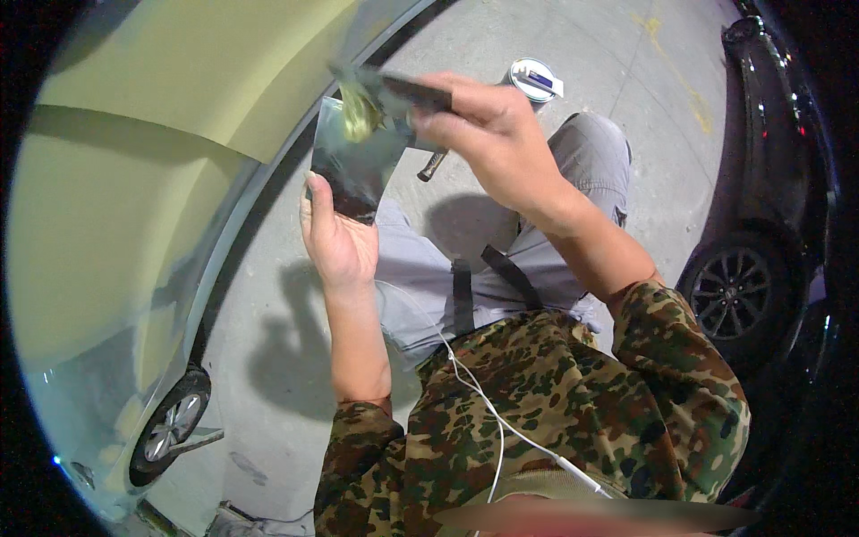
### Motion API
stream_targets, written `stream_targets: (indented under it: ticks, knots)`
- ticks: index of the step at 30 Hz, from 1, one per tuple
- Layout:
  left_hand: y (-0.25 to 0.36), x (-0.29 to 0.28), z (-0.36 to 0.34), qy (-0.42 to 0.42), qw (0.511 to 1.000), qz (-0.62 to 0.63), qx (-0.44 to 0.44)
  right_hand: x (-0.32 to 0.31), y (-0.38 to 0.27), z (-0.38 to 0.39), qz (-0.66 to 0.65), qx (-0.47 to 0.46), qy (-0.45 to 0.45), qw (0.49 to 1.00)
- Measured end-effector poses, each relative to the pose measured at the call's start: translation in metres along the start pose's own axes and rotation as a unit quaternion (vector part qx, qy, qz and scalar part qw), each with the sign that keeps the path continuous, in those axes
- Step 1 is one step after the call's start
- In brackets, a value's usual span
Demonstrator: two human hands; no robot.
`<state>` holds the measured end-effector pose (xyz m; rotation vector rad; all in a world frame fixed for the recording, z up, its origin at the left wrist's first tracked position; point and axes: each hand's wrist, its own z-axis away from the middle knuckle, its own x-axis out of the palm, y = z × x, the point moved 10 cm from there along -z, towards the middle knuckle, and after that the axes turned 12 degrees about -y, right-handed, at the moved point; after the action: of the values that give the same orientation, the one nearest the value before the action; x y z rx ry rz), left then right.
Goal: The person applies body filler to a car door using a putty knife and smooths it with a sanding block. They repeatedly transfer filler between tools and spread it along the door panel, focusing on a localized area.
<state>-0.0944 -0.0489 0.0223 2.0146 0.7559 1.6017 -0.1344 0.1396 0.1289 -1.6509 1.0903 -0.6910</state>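
My left hand (340,240) grips the lower end of a dark, flat putty plate (351,170) and holds it up beside the car panel. A lump of glossy yellow-green putty (360,118) lies at the plate's upper end. My right hand (501,139) pinches a dark, flat spreader (419,93), blurred by motion, whose far edge is over the putty. Where the spreader and plate overlap, I cannot tell whether they touch.
A car body (152,170) with broad pale yellow areas fills the left. Past my knee stands a round tin (534,92) with a white-and-blue item on top. A dark-handled tool (431,166) shows below the plate. A black car (761,179) stands at right. A white cable (474,380) hangs across my shirt.
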Motion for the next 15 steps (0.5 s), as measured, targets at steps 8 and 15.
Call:
stream_targets:
  ticks: [8, 15]
  knots:
    - [0.001, -0.012, 0.009, 0.063, 0.992, -0.105, 0.041, -0.008, -0.024, 0.013, 0.389, -0.122, 0.078, 0.910]
    - [0.005, 0.017, 0.006, 0.067, 0.973, -0.201, 0.096, 0.022, -0.006, 0.010, 0.330, -0.102, 0.042, 0.937]
